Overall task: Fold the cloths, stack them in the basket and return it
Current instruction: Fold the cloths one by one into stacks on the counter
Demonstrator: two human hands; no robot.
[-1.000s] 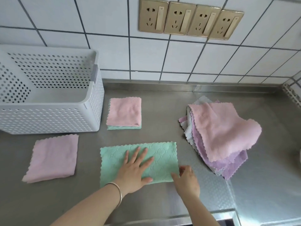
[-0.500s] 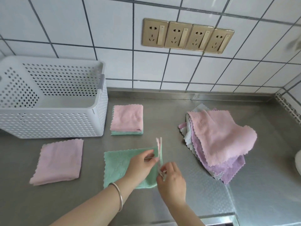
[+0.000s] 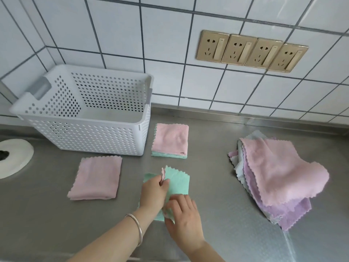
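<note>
Green cloth (image 3: 177, 183): on worktop (image 3: 217, 233) before the person, half folded; soft, light, limp; zigzag edges; best taken at corners.
Left hand (image 3: 154, 191): fingers curled, pinching raised upper corner of the fold.
Right hand (image 3: 184, 216): fingers bent on lower edge, apparently pinching it.
Basket (image 3: 90, 137): white, perforated, nothing inside; rear left.
Folded stack (image 3: 171, 139): pink over green, just beside basket.
Folded pink cloth (image 3: 96, 178): alone, left.
Unfolded pile (image 3: 273, 176): right, well apart; several cloths left.

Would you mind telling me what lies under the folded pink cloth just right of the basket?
A folded green cloth lies under the folded pink cloth; only its left and front edges show. Whether anything else sits beneath it cannot be seen.
</note>
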